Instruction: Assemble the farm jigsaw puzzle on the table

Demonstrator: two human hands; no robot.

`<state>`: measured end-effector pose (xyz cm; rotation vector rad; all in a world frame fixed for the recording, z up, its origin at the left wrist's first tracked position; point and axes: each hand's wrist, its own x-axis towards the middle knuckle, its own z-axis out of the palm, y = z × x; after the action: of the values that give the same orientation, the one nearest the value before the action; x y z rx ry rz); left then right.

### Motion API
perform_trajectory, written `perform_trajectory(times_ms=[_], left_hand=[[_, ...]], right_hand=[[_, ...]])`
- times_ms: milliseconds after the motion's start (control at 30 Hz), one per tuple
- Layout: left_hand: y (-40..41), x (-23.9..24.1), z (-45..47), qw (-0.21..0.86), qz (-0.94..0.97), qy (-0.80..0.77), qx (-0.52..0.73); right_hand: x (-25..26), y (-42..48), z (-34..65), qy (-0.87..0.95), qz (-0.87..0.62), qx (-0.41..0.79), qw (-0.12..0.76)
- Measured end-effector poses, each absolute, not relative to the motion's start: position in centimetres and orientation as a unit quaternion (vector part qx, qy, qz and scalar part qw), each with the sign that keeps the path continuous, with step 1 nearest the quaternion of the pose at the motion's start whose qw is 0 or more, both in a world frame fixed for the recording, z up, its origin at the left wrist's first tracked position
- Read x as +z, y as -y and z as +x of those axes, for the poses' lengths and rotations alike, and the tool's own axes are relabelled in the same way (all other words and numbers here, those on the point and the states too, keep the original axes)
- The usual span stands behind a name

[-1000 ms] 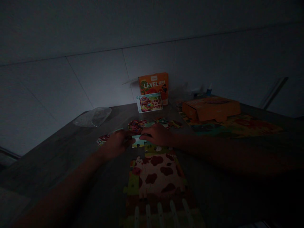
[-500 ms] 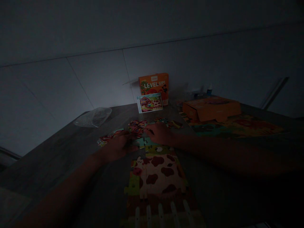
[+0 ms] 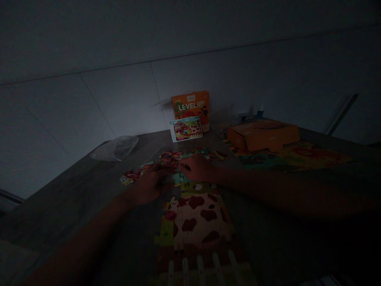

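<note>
A partly joined jigsaw puzzle [image 3: 202, 222] lies flat before me, showing a brown-spotted cow, a white fence and a sheep. At its far edge are light blue pieces [image 3: 177, 178]. My left hand [image 3: 149, 183] rests just left of these, its fingers stretched toward them and the thumb apart. Over the far edge, my right hand [image 3: 198, 167] is bent with fingers curled together; what is under its fingertips is too dark to make out. Loose puzzle pieces [image 3: 171, 157] lie in a heap beyond my hands, and more loose pieces [image 3: 133, 174] sit left of them.
A picture card [image 3: 187, 129] of the farm scene leans on an orange box [image 3: 191, 105] by the wall. To the right, an orange box part [image 3: 264, 135] sits on a colourful printed sheet [image 3: 312, 157]. A clear plastic bag [image 3: 114, 148] lies at left. The light is dim.
The view has shifted slightly, so everything sits a little further left. Both hands stay nearly in place at the puzzle's far edge; the right hand's fingers have shifted slightly.
</note>
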<state>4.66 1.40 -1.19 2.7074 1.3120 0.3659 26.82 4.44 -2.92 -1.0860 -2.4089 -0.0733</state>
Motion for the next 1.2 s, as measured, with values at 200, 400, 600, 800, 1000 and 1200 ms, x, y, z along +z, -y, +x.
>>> perform_trajectory(times_ms=[200, 400, 600, 800, 1000, 1200], left_hand=[[-1.33, -1.11, 4.58, 0.054, 0.896, -0.424, 0.121], [-1.26, -0.43, 4.33, 0.036, 0.892, -0.444, 0.084], [-1.51, -0.56, 4.23, 0.057, 0.887, -0.452, 0.080], [-1.46, -0.80, 4.37, 0.057, 0.886, -0.451, 0.093], [-1.33, -0.38, 4.52, 0.061, 0.880, -0.464, 0.083], [-1.46, -0.51, 4.39, 0.056, 0.876, -0.470, 0.089]], right_hand=[[-3.15, -4.58, 26.88, 0.888, -0.374, -0.013, 0.267], [-3.05, -4.43, 26.83, 0.888, -0.378, -0.022, 0.262], [-2.83, -4.34, 26.83, 0.890, -0.378, -0.004, 0.255], [-2.97, -4.42, 26.83, 0.887, -0.382, -0.012, 0.260], [-3.13, -4.53, 26.94, 0.897, -0.360, 0.012, 0.258], [-3.20, -4.68, 27.04, 0.907, -0.344, 0.022, 0.244]])
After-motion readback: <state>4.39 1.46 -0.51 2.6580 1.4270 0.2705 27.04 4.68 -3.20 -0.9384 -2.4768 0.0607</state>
